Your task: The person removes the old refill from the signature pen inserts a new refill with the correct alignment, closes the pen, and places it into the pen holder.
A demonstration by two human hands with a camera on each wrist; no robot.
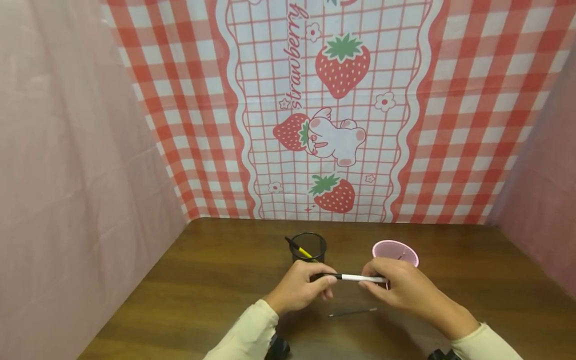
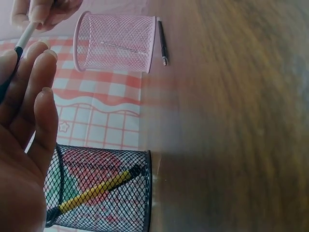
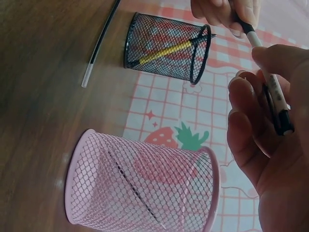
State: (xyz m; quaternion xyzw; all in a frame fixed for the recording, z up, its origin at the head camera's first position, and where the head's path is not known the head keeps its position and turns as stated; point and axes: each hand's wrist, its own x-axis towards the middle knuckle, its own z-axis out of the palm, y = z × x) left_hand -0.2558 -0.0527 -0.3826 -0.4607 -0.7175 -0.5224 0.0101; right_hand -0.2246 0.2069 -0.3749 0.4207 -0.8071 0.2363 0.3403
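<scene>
A white pen (image 1: 353,277) with black ends is held level between both hands above the table. My left hand (image 1: 299,285) pinches its black grip section between thumb and fingers. On the other side, my right hand (image 1: 405,287) grips the white barrel near the clip end, which shows in the right wrist view beside the clip (image 3: 272,104). Below the pen, a thin dark refill (image 1: 353,313) with a clear end lies on the wooden table (image 1: 216,300).
Behind the left hand stands a black mesh cup (image 2: 104,157) with a yellow and black pen (image 2: 94,192) leaning inside. A pink mesh cup (image 3: 145,150), behind the right hand, holds a thin dark refill (image 3: 130,183). A strawberry-patterned cloth (image 1: 342,135) hangs at the back.
</scene>
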